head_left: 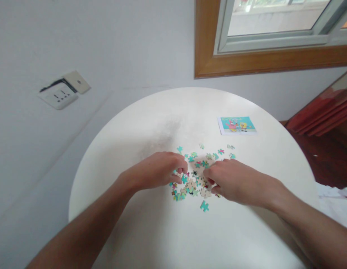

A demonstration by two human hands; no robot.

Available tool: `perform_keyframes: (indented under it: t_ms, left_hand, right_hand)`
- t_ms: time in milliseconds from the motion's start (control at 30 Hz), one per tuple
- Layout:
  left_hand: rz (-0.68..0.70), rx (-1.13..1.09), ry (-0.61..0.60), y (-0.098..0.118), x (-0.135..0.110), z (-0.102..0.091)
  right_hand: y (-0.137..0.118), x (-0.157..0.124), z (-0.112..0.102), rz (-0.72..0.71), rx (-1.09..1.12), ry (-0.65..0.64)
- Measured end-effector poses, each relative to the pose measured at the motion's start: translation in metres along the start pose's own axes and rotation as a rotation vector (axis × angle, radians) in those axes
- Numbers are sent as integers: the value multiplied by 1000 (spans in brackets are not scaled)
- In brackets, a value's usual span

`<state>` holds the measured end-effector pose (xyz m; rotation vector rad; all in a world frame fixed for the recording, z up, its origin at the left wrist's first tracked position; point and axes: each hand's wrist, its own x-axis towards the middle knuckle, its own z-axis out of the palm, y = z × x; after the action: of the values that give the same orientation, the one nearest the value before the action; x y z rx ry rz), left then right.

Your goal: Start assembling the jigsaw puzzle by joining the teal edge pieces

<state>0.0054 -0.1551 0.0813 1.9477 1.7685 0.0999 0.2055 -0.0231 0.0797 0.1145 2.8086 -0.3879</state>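
Note:
A pile of small jigsaw pieces (193, 183), mostly teal and cream, lies scattered in the middle of a round white table (151, 123). My left hand (159, 170) rests on the pile's left edge with its fingers curled down onto the pieces. On the pile's right edge my right hand (232, 181) has its fingers curled too, the tips pinched among the pieces. What either hand holds is hidden under the fingers. One teal piece (204, 206) lies apart, nearer to me.
A small cartoon picture card (236, 124) lies at the table's far right. Behind the table is a white wall with a power socket (60, 96) at left and a wood-framed window (274, 59) at right. Red boards (325, 112) lean at far right.

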Motion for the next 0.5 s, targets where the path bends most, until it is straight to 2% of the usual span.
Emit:
perform_keyframes:
  t_ms: [267,500]
  left_hand:
    - [12,-27,-59,3,8,7]
    - [39,20,-46,5,8,8]
  right_hand:
    - [-7,16,6,-8,37,44]
    - [-7,20,8,16,32,106]
